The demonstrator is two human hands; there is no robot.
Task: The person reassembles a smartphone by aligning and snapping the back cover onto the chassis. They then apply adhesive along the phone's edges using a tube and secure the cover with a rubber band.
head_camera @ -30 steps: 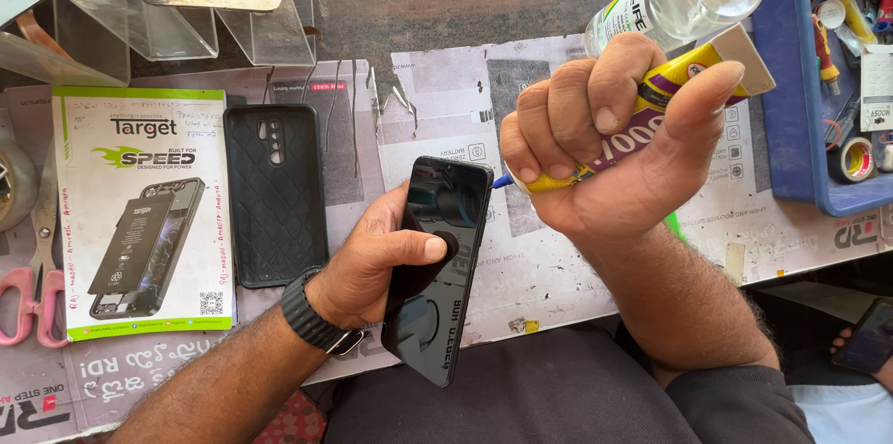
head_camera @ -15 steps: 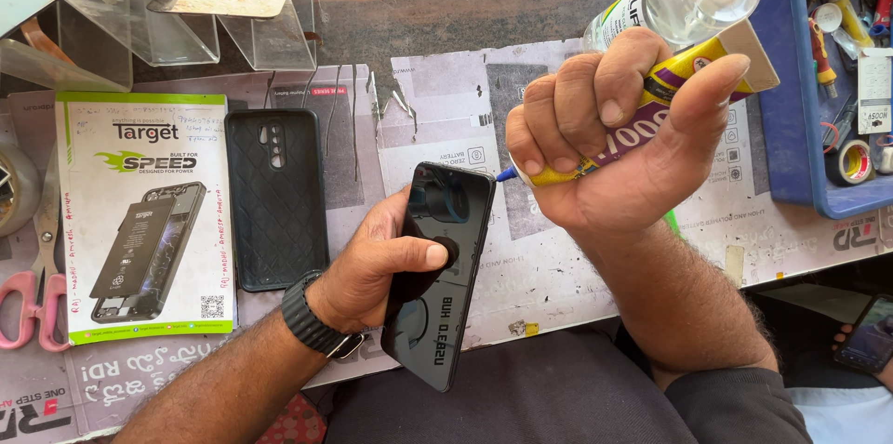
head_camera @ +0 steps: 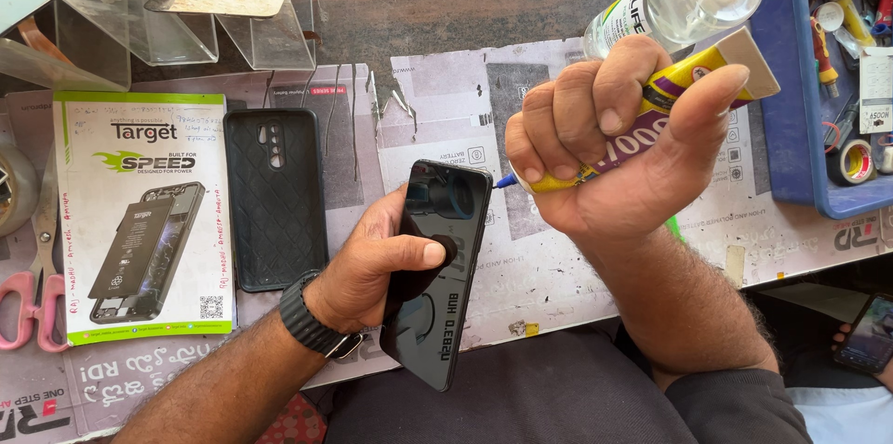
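One phone (head_camera: 437, 277) sits near the table's near edge in my left hand (head_camera: 372, 267), thumb clamped across its dark glass. One glue tube (head_camera: 651, 109) is squeezed in my right hand (head_camera: 614, 142), its blue tip at the phone's far right corner. Left lie one case (head_camera: 276, 198), one box (head_camera: 139, 216), one pair of scissors (head_camera: 37, 286). Since a second ago, the phone has tipped slightly.

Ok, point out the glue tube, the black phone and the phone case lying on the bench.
glue tube (head_camera: 665, 91), head view, on its yellow body between the fingers.
black phone (head_camera: 465, 212), head view, on its glossy upper part.
phone case (head_camera: 276, 212), head view, on its quilted middle.
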